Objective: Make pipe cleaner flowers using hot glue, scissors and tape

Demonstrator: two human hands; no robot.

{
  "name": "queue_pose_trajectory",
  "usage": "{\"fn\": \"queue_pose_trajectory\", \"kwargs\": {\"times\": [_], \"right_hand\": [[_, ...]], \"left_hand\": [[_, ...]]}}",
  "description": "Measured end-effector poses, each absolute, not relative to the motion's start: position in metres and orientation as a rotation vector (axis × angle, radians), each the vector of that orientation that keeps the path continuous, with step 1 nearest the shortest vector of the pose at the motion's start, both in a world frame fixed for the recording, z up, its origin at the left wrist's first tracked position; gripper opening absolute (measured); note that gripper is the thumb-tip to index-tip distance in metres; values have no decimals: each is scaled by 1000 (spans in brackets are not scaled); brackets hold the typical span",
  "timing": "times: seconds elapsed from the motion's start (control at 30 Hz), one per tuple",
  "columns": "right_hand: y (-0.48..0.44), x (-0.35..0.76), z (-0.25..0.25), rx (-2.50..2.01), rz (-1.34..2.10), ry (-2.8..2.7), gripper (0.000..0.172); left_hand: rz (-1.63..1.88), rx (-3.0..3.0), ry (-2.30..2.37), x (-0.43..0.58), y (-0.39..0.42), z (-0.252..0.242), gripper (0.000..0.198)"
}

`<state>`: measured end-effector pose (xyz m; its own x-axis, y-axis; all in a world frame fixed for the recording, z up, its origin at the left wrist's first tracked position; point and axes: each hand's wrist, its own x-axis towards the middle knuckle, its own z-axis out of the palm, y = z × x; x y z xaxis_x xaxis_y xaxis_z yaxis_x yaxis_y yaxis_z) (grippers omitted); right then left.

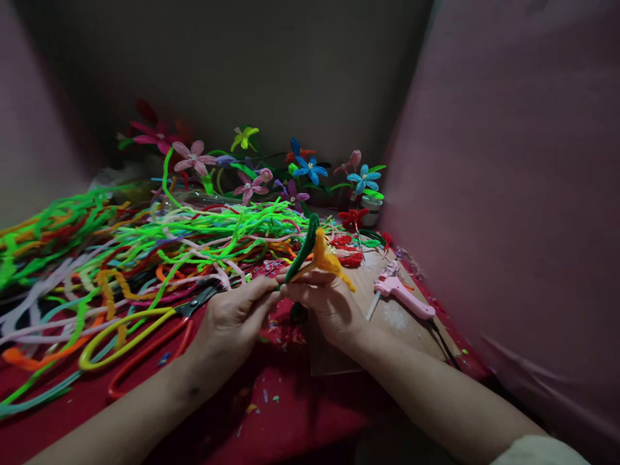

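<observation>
Near the middle of the view both hands meet around a pipe-cleaner flower (325, 256) with orange-yellow petals. A dark green pipe-cleaner leaf (305, 245) rises beside the petals, slanting up to the right. My left hand (245, 313) is closed, thumb and fingers pinching the flower's stem end. My right hand (329, 307) is closed too, its fingertips on the stem just under the bloom and touching the left fingertips. The stem itself is mostly hidden by the fingers.
Loose pipe cleaners (194, 226) in several colours heap across the left. Scissors (179, 313) lie by my left wrist. At right, a pink glue gun (404, 298) rests on cardboard (387, 329). Finished flowers (194, 158) stand along the back; a jar (372, 210) is behind.
</observation>
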<state>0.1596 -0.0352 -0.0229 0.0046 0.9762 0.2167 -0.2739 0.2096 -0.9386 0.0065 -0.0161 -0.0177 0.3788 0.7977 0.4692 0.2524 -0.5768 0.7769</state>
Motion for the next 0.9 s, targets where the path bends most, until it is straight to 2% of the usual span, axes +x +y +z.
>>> {"fn": "queue_pose_trajectory", "kwargs": {"times": [0.13, 0.3, 0.43, 0.5, 0.67, 0.8, 0.9], "right_hand": [[-36, 163, -21, -782, 1197, -1203, 15], [-37, 166, -17, -687, 1357, -1227, 21], [-36, 169, -14, -673, 1543, -1291, 37], [-35, 169, -14, -670, 1551, -1298, 37], [-33, 165, -20, -740, 1317, -1095, 13], [-32, 160, -24, -824, 1279, -1026, 14], [-34, 157, -21, -893, 1190, -1068, 18]], "left_hand": [[894, 1575, 816, 10, -15, -9, 24], [648, 1157, 540, 6, -13, -6, 18], [424, 966, 320, 1, -8, -17, 23], [367, 952, 296, 1, -5, -21, 23], [641, 1384, 661, 6, -5, -14, 27], [1067, 2047, 1011, 9, -12, -17, 15], [1118, 2139, 1003, 9, -15, -21, 15]]}}
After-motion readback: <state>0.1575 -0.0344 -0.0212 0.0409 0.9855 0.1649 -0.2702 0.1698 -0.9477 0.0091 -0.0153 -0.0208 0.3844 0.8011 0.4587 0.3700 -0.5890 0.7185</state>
